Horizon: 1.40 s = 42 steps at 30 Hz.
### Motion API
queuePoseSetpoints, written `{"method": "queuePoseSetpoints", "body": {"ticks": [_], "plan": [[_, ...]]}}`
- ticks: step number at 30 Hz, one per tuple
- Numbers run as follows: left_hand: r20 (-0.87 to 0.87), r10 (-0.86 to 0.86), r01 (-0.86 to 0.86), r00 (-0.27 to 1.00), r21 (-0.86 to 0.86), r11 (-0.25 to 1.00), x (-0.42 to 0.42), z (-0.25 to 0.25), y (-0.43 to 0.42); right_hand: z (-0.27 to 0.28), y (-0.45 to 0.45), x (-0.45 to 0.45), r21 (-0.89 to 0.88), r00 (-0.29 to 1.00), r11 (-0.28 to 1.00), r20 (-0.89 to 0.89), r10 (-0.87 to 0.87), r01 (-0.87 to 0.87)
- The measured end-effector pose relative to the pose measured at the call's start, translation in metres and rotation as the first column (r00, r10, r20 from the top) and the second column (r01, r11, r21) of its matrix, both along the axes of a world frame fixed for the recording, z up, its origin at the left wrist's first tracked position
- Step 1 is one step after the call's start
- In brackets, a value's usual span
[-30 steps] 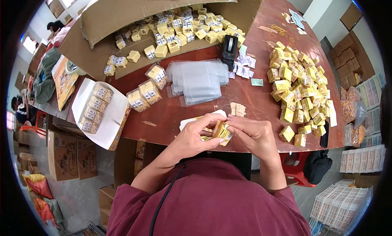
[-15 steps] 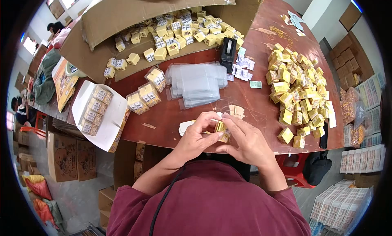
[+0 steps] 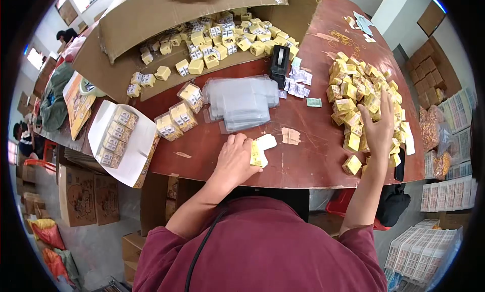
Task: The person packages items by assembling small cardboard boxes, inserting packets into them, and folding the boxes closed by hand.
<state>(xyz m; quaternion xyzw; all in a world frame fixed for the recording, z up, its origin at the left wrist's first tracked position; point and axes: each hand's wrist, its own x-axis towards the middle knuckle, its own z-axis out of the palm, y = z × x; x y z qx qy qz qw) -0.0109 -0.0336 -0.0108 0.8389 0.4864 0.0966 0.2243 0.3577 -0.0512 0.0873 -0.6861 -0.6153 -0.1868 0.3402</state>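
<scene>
My left hand (image 3: 233,158) rests at the near edge of the table, its fingers curled against a small yellow box (image 3: 257,156). A white rounded piece (image 3: 266,142) lies just beyond that box; whether the two are joined is unclear. My right hand (image 3: 380,128) is over the right side of a heap of small yellow boxes (image 3: 347,105), fingers apart. No box shows in its grasp. A stack of clear plastic packs (image 3: 237,102) lies beyond my left hand. To the left stand a few filled clear packs (image 3: 183,116) of yellow boxes.
An open cardboard carton (image 3: 192,6) spills yellow boxes at the back. A black tape dispenser (image 3: 279,64) stands near small paper slips (image 3: 298,85). At left, a white tray (image 3: 134,145) holds packed boxes. Rubber bands (image 3: 343,38) lie at the far right.
Both hands were together around a small yellow box. My right hand has let go and moved right to the heap; my left hand now holds the box lower on the table.
</scene>
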Motion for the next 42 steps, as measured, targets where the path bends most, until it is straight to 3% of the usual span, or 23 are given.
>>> {"method": "queuePoseSetpoints", "body": {"ticks": [5,8,12,15,20,22,26,28,29,32,34,35,38,42], "plan": [[0.259,0.048,-0.039,0.965,-0.039,0.998,-0.012,-0.010,0.010,-0.051,-0.022,-0.081,0.003,0.918,0.953,-0.268,0.294,-0.304],[0.228,0.036,-0.029,0.973,-0.036,0.999,-0.022,-0.014,0.018,-0.083,-0.027,-0.114,-0.021,0.826,0.890,-0.384,0.414,-0.456],[0.308,0.072,-0.064,0.949,-0.038,0.997,-0.023,-0.006,0.017,-0.092,-0.033,-0.143,0.016,0.741,0.860,-0.499,0.449,-0.510],[0.512,0.098,-0.065,0.853,-0.082,0.995,-0.027,0.000,0.019,-0.094,-0.036,-0.147,0.035,0.744,0.846,-0.458,0.487,-0.532],[0.837,0.147,0.091,0.527,-0.227,0.970,-0.017,0.008,0.004,-0.071,-0.046,-0.158,0.140,0.718,0.792,-0.351,0.601,-0.595],[0.845,0.150,0.126,0.513,-0.247,0.961,-0.012,0.017,-0.004,-0.054,-0.046,-0.163,0.172,0.718,0.766,-0.269,0.642,-0.620],[0.901,0.121,0.148,0.417,-0.198,0.969,-0.002,0.022,-0.016,-0.040,-0.050,-0.163,0.033,0.722,0.725,-0.069,0.689,-0.688],[0.939,0.112,0.141,0.326,-0.165,0.976,0.003,0.023,-0.023,-0.040,-0.051,-0.164,0.017,0.743,0.748,-0.093,0.662,-0.664],[0.949,0.035,0.094,0.313,-0.068,0.993,0.006,0.024,-0.027,-0.043,-0.050,-0.164,0.040,0.746,0.753,-0.109,0.656,-0.657],[0.852,-0.099,0.111,0.514,0.048,0.993,-0.003,0.026,-0.025,-0.047,-0.048,-0.165,0.112,0.739,0.767,-0.212,0.640,-0.632],[0.837,-0.162,0.137,0.522,0.105,0.985,-0.003,0.033,-0.022,-0.046,-0.048,-0.170,0.163,0.691,0.769,-0.354,0.630,-0.618],[0.828,-0.194,0.153,0.526,0.133,0.979,-0.003,0.036,-0.021,-0.044,-0.045,-0.164,0.153,0.658,0.726,-0.330,0.677,-0.670],[0.787,-0.187,0.209,0.588,0.075,0.975,-0.005,0.039,-0.019,-0.055,-0.047,-0.158,0.144,0.549,0.670,-0.462,0.696,-0.728],[0.797,-0.059,0.259,0.601,-0.124,0.958,-0.006,0.038,-0.019,-0.052,-0.047,-0.161,0.111,0.636,0.718,-0.385,0.669,-0.687]]}}
